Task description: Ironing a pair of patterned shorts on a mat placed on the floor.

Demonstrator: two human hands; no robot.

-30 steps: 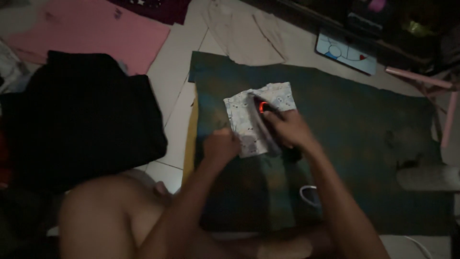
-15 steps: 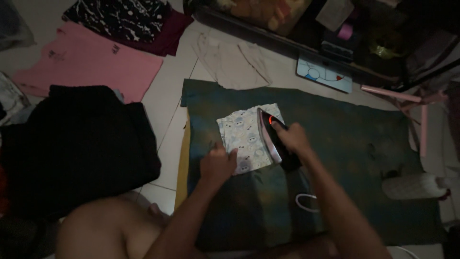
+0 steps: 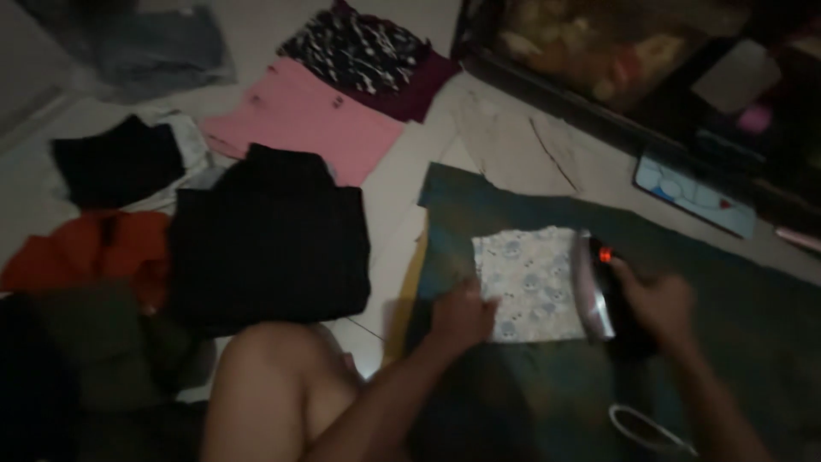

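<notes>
Pinning the small printed cloth point(image 3: 532, 287) flat, the left hand point(image 3: 460, 315) presses its near-left corner. Right hand point(image 3: 654, 304) is wrapped around the iron point(image 3: 599, 291), standing at the cloth's right edge, long axis pointing away.

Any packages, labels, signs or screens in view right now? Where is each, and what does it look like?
Flat card or board: on the floor beyond the green mat's far right edge, rectangular, white with blue outlined shapes and a small red mark.
Iron's indicator light: on the iron by the right hand, small red-orange glow.
</notes>
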